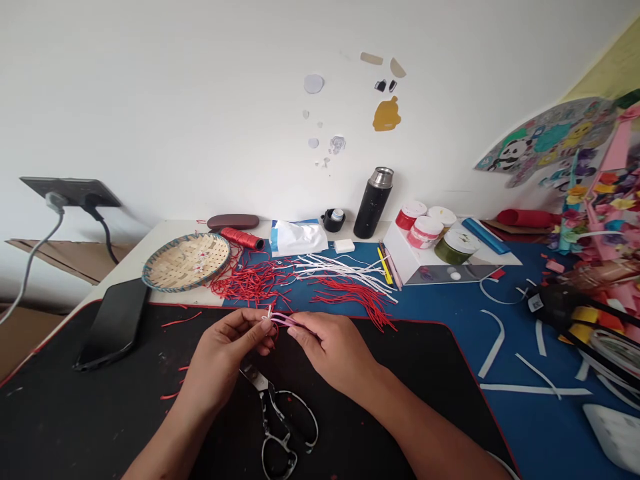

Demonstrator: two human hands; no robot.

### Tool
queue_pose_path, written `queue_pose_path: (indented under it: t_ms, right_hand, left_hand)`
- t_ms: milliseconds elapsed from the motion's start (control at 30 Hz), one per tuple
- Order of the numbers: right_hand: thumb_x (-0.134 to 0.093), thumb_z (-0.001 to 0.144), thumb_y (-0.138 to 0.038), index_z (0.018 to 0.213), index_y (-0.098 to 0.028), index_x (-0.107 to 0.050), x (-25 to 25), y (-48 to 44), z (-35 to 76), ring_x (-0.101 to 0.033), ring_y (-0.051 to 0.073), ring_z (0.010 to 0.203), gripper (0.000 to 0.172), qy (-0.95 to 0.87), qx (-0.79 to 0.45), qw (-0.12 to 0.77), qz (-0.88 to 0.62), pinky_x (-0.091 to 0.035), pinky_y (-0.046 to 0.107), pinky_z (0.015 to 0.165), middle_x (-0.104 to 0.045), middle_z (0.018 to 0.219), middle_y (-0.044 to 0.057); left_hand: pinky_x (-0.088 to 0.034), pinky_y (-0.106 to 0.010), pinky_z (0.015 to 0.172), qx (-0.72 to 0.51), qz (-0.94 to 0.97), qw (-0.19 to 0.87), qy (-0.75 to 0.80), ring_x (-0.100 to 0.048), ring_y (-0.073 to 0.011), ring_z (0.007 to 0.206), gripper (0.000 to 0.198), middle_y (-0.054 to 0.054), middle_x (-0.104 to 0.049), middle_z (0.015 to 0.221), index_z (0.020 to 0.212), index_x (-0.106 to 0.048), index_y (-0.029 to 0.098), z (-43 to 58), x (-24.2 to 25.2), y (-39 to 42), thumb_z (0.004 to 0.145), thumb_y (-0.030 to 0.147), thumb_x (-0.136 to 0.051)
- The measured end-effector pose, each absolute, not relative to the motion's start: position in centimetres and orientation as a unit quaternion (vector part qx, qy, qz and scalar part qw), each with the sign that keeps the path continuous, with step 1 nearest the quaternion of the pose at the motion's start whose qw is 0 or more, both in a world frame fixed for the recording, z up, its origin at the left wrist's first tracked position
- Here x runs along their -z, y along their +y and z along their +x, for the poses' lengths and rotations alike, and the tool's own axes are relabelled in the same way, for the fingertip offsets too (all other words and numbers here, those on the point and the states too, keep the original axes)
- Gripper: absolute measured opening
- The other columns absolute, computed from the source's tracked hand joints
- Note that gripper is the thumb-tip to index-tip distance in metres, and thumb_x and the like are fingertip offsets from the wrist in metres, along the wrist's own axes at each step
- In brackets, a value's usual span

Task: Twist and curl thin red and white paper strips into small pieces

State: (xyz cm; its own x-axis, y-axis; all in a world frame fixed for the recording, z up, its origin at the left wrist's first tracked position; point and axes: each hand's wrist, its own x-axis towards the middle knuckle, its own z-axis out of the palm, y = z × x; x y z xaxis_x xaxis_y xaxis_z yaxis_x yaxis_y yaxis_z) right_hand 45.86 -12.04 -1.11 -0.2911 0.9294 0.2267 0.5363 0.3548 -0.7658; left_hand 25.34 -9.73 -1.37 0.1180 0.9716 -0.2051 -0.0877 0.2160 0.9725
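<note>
My left hand (235,340) is closed in a pinch on a knotted white cord (269,313), held above the black mat. A bit of red cord shows below its fingertips. My right hand (330,343) is closed around slim pink tweezers (283,319), whose tips meet the white cord at the left fingertips. The fingers hide most of the knot. Scissors (273,407) with black-and-silver handles lie on the mat below the hands, their blades partly behind my left hand. Beyond the hands are piles of cut red cords (357,297) and white cords (340,269).
A woven basket (185,263) and a black phone (115,323) lie at the left. Red thread spool (243,238), tissue pack (300,237), black thermos (373,203) and lidded tubs (425,230) line the back. White strips (535,389) and colourful paper flowers (600,200) are at the right.
</note>
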Motion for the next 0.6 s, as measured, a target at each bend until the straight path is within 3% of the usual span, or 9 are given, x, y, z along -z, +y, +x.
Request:
queue_pose_path:
  t_ms: [200,600]
  right_hand:
    - [-0.052,0.11,-0.032,0.112,-0.024,-0.076,1.2,-11.97,46.06,-0.072,0.018,0.088,0.025,-0.762,-0.27,0.335,-0.484,-0.051,0.028,0.079,-0.079,0.101,0.004]
    - [-0.053,0.109,-0.029,0.113,-0.023,-0.076,1.11,-11.88,46.28,-0.071,0.018,0.085,0.024,-0.772,-0.253,0.335,-0.477,-0.048,0.028,0.076,-0.078,0.096,0.003]
  left_hand:
    - [-0.054,-0.026,0.058,-0.431,0.446,0.61,0.494,-0.065,-0.0163,0.063,0.027,-0.004,-0.074,0.074,0.086,-0.08,0.018,25.2,1.36,-9.82,0.077,0.042,-0.09]
    - [-0.053,-0.024,0.057,-0.414,0.449,0.622,0.491,-0.064,-0.015,0.062,0.026,-0.003,-0.074,0.072,0.085,-0.081,0.019,25.2,1.39,-9.71,0.078,0.042,-0.089]
